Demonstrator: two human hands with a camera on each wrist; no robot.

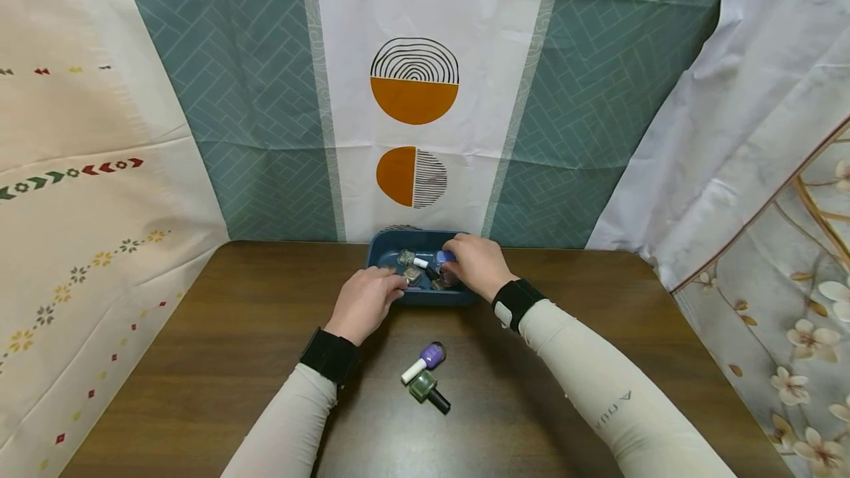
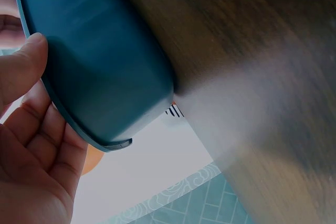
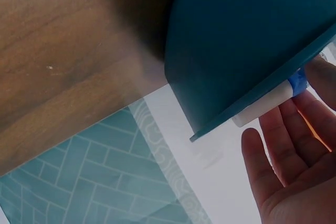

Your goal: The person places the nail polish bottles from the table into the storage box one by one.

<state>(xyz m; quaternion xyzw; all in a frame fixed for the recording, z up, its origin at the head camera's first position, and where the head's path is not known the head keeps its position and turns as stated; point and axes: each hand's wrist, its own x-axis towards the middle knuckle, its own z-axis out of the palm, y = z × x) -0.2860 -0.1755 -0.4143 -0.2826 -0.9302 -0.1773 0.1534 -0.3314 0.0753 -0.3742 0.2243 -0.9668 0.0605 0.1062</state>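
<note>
patterned curtains are backing a dark wood table [image 1: 219, 360]. at its far edge the left hand [image 1: 364, 303] is steadying the blue tray [image 1: 383, 249]; the right hand [image 1: 477, 264] is pinching a blue-and-white bottle [image 1: 443, 257] inside. two bottles [image 1: 425, 376] are lying near the front edge. judging by this, the picking-out step is underway; next calls for lifting clear.

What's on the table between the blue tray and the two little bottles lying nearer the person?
Nothing: in the head view, bare brown table separates the blue tray from the purple bottle and green bottle.

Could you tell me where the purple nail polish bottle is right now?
In the head view, the purple bottle lies on the table between the forearms, just in front of the blue tray, touching a green bottle.
</note>
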